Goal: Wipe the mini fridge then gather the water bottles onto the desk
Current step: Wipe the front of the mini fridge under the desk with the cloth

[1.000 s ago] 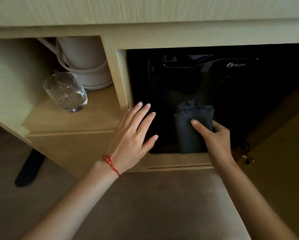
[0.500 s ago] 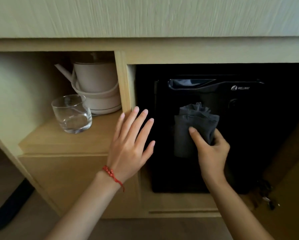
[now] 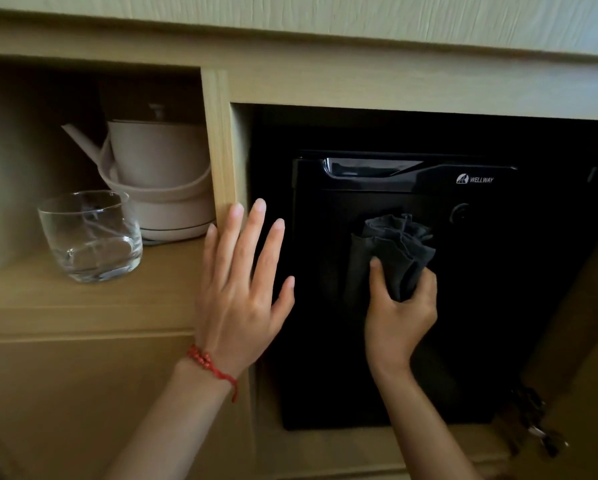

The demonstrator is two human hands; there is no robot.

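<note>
A black mini fridge (image 3: 481,306) stands shut inside a wooden cabinet recess, with a glossy handle strip along its top and a white logo at the upper right. My right hand (image 3: 399,313) grips a bunched dark grey cloth (image 3: 391,249) and presses it against the middle of the fridge door. My left hand (image 3: 237,282), fingers spread, a red bead bracelet on its wrist, rests flat against the cabinet's upright post and the dark gap left of the fridge. No water bottles are in view.
On the open shelf at the left stand a clear glass tumbler (image 3: 91,237) and, behind it, a beige kettle (image 3: 155,178) on its base. The wooden post (image 3: 219,143) separates shelf from fridge recess. An open cabinet door (image 3: 581,358) stands at the right.
My right hand has carried the cloth up the fridge door and bunched it more. The view has moved closer and tilted up. My left hand stays by the post.
</note>
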